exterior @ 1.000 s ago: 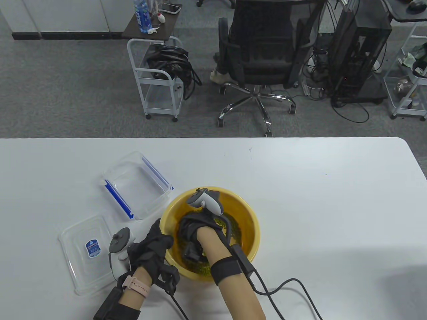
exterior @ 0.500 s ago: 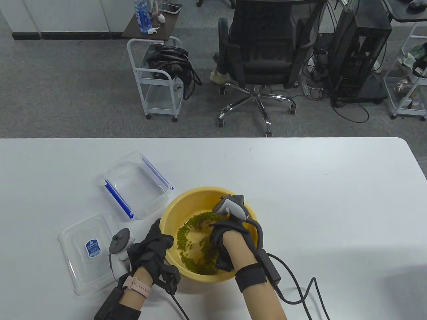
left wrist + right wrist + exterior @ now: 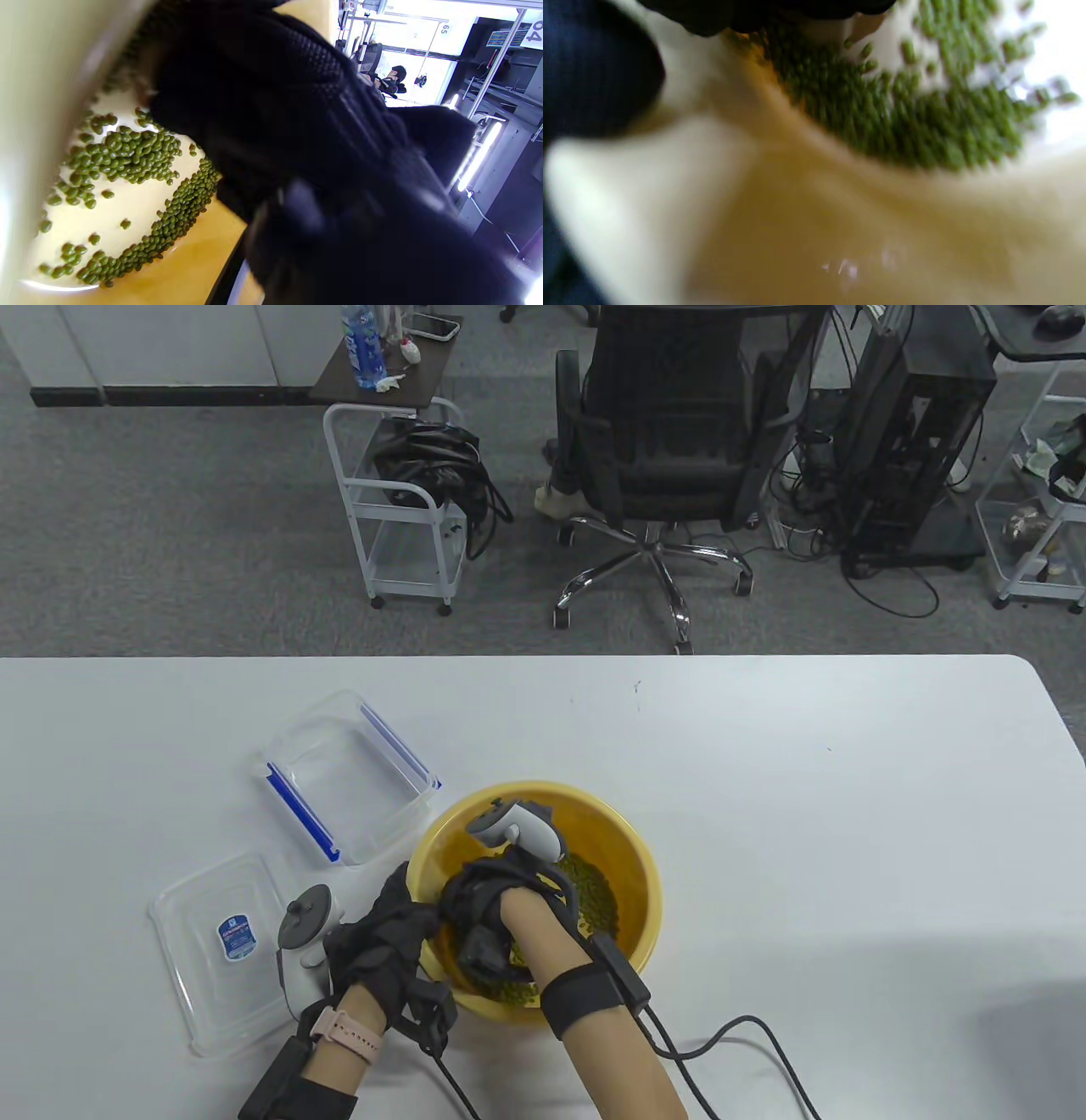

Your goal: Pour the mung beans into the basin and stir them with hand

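Note:
The yellow basin (image 3: 646, 861) stands near the table's front edge with green mung beans (image 3: 596, 892) in its bottom. My right hand (image 3: 482, 892) is down inside it at the left, fingers among the beans and mostly hidden under the tracker. My left hand (image 3: 392, 929) grips the basin's left rim from outside. In the left wrist view the beans (image 3: 127, 156) lie in loose patches on the basin floor (image 3: 191, 271) beside a black glove. The right wrist view is blurred, with beans (image 3: 903, 118) heaped against the basin wall (image 3: 840, 220).
An empty clear container (image 3: 344, 780) with blue clips stands just left of and behind the basin. Its clear lid (image 3: 221, 942) lies flat nearer the front left. Cables trail from both wrists over the table's front edge.
My right hand swept from the basin's left side to the right, then back to the left. The beans shifted with it and now lie mostly right. The left hand stayed put.

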### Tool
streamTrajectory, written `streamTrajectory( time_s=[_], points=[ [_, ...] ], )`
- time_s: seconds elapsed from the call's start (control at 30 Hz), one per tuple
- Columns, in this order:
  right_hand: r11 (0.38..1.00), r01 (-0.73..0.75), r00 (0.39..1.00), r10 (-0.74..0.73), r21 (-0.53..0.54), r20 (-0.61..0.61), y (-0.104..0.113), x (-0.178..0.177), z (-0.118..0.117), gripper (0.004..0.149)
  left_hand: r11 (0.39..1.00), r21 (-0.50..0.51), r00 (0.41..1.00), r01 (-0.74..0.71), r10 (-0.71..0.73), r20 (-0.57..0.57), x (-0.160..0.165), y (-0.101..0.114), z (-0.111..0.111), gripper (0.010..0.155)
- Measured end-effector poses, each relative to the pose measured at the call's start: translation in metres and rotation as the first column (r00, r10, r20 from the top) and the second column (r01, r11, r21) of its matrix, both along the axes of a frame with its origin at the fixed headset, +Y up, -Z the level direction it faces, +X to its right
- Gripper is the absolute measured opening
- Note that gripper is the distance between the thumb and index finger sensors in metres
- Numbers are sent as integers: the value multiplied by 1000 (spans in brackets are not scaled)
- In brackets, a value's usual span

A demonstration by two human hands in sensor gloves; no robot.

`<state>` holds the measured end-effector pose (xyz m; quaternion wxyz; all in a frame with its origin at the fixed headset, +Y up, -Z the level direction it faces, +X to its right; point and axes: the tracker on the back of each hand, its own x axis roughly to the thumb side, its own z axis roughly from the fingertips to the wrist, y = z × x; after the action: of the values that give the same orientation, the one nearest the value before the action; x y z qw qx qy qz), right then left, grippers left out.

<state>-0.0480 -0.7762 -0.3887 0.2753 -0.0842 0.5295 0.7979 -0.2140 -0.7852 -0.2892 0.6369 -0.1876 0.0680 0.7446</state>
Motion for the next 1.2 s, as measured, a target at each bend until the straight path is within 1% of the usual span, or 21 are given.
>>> streamTrajectory(
  time_s=[0.07,0.1,0.2,0.23,0.3,0.37,0.43,0.5,0.53,0.6,0.63,0.73,0.8,0.83,0.9,0.93,1.0,1.03,1.13,1.17,1.2],
  points=[
    [975,-173,984,166,137,64,2,12,-11,50,1000,1,1000,5,-5,-4,0,0,1,72],
    [941,-258,966,247,218,76,3,21,-16,49,1000,2,1000,2,-2,-9,0,0,1,72],
    [883,-353,933,357,310,47,6,40,-19,49,1000,0,1000,2,-2,-10,0,0,1,73],
    [881,-358,931,364,310,42,7,46,-18,49,1000,0,1000,1,-1,-13,0,0,1,73],
    [893,-376,925,377,247,47,8,55,-15,50,1000,0,1000,3,-3,-14,0,0,0,73],
    [909,-392,920,392,139,32,10,65,-9,50,1000,-1,1000,-3,3,-16,0,0,0,73],
    [912,-408,912,409,44,-25,8,71,-1,49,1000,-1,1000,-2,2,-18,1,0,1,73],
    [915,-403,911,402,11,-92,7,71,8,49,1000,-1,1000,-4,4,-19,1,0,0,73],
    [913,-407,906,407,19,-118,7,69,11,49,1000,-1,1000,-5,4,-19,1,0,0,73],
    [916,-401,892,393,9,-225,5,61,25,49,1000,-2,1000,-6,6,-19,1,0,1,73],
    [918,-397,887,383,-2,-256,4,58,29,49,1000,-2,1000,-6,6,-20,1,0,0,73],
    [952,-289,902,233,-106,-363,-6,36,47,48,1000,-2,1000,-7,7,-19,1,0,1,73],
    [968,-221,910,161,-118,-383,-9,23,49,48,1000,-3,1000,-10,10,-16,1,0,1,73],
    [979,-126,927,59,-161,-369,-11,15,48,49,1000,-2,1000,-10,10,-14,0,0,1,73],
    [974,-9,952,-61,-226,-299,-9,3,43,50,1000,-2,1000,-9,9,-9,0,1,1,73],
    [971,21,959,-87,-239,-270,-10,1,42,51,1000,-2,1000,-9,9,-8,0,1,1,73],
    [969,78,980,-117,-235,-159,-8,-4,32,52,1000,-2,1000,-11,11,-3,0,1,1,73],
    [979,84,990,-104,-188,-98,-7,-5,23,52,1000,-2,1000,-13,13,-1,0,1,1,72],
    [1000,11,1000,-11,-7,8,-1,3,-1,52,1000,-3,1000,-16,16,1,1,1,1,73],
    [994,-82,996,78,76,52,1,10,-8,52,1000,-2,1000,-13,13,-1,1,1,1,73],
    [971,-184,981,173,151,86,2,18,-14,52,1000,-2,1000,-12,12,-4,1,1,1,73]
  ],
)
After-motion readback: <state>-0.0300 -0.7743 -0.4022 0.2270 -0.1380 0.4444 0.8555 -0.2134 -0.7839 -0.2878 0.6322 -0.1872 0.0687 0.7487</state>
